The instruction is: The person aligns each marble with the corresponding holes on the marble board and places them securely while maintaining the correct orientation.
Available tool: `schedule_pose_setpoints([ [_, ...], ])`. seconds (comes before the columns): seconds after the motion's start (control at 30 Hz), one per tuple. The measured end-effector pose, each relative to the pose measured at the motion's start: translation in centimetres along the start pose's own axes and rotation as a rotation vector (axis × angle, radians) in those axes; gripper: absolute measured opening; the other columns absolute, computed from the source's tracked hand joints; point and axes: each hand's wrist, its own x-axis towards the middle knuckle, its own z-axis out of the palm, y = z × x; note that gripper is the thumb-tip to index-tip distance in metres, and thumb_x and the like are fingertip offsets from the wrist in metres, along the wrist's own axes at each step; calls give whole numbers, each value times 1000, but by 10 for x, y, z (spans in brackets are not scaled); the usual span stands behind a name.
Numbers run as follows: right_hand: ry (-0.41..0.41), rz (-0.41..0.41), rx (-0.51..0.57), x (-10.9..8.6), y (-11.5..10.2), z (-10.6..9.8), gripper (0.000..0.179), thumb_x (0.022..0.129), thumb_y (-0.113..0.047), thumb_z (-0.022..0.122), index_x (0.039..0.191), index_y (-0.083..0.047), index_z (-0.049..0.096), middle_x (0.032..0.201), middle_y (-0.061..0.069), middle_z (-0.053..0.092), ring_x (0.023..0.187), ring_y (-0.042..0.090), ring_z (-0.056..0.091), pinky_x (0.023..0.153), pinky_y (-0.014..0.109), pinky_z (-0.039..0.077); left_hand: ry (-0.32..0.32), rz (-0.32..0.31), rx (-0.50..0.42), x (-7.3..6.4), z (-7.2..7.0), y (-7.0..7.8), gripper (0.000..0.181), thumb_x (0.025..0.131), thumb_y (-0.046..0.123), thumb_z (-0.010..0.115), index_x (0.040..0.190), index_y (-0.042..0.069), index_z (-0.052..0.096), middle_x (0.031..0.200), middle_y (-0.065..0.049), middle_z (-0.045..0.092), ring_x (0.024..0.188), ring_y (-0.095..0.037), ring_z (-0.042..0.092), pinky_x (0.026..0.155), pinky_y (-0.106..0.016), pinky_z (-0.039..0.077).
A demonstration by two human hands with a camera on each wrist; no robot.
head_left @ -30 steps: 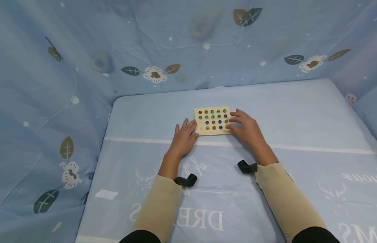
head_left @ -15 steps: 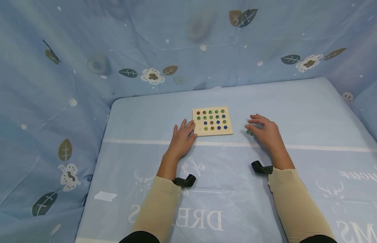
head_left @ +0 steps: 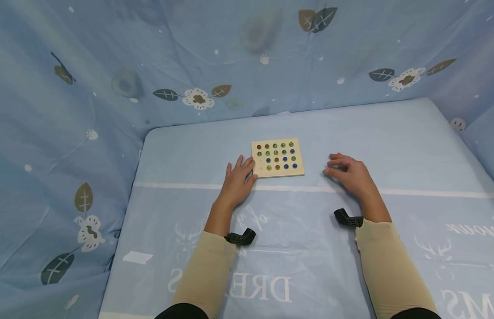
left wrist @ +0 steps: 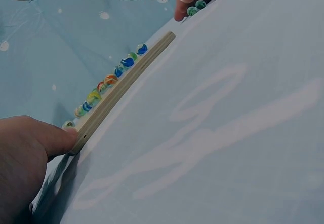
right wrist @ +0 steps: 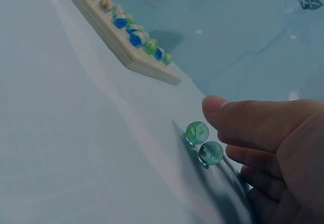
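A pale wooden board (head_left: 279,172) lies on the cloth, carrying rows of green, blue and amber marbles (head_left: 276,152). At its left edge is my left hand (head_left: 236,184), fingers spread and fairly straight; the thumb (left wrist: 61,139) touches the board's near corner. My right hand (head_left: 349,174) hovers low to the right of the board with bent fingers. Two clear green marbles, one (right wrist: 197,133) slightly ahead of the other (right wrist: 211,153), sit on the cloth beside its thumb tip. No marble shows in its grasp. In the head view the hand mostly hides them.
A light blue printed cloth (head_left: 310,248) covers the table. Blue patterned fabric (head_left: 247,57) stands behind and at the sides. A white rectangular patch (head_left: 137,257) lies at the left. Each wrist wears a black camera mount (head_left: 242,237).
My right hand has left the board's right side and moved right to the two loose green marbles. A blue marble now fills the near-right spot. The left hand stays at the board.
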Motion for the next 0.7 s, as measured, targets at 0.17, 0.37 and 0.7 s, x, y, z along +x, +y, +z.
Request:
schedule_pose_setpoints([
  [0.17,-15,-5,-7,0,0,2,45,82,-42,71,111,-8,68,143,5,48,141,23,28,112,52,22,1,6,16,1,0,0,54,98,36,47,147,17,34,154,9,25,146,-15,5,117,-48,-3],
  [0.37,-28,10,-35,0,-1,4,44,83,-42,70,111,-8,68,145,4,44,141,25,27,111,54,22,-3,-4,11,1,-1,-1,55,98,37,46,148,19,32,154,11,24,146,-13,4,117,-47,-4],
  [0.7,-40,21,-62,-2,-3,6,44,85,-42,67,110,-6,68,148,6,40,142,30,23,110,56,21,-15,0,3,1,-1,-1,55,99,37,45,148,19,31,155,10,23,146,-13,3,117,-46,-5],
])
